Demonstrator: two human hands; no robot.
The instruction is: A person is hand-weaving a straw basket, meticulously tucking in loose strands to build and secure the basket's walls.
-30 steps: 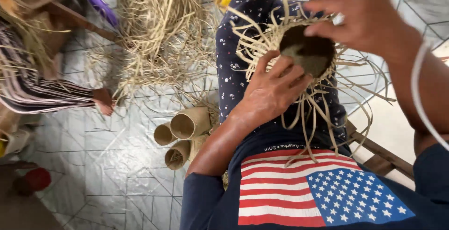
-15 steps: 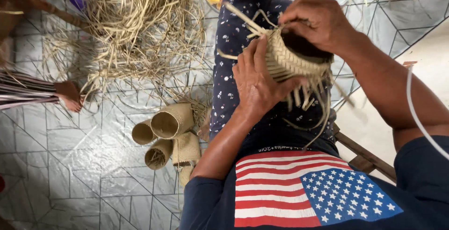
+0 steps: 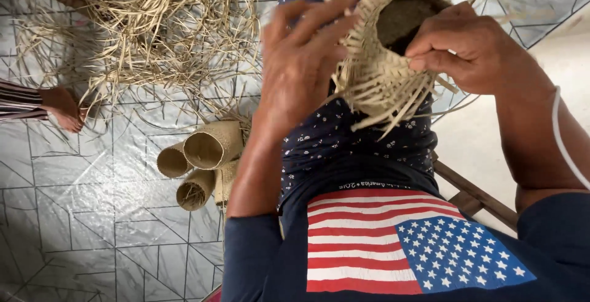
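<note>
Overhead, half-woven straw basket (image 3: 384, 62) sits between both grips: left hand (image 3: 301, 62) cupping its side, right hand (image 3: 473, 50) pinching its rim.

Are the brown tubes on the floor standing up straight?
No, the woven tubes lie on their sides on the tiled floor, with their round open ends facing the camera.
</note>
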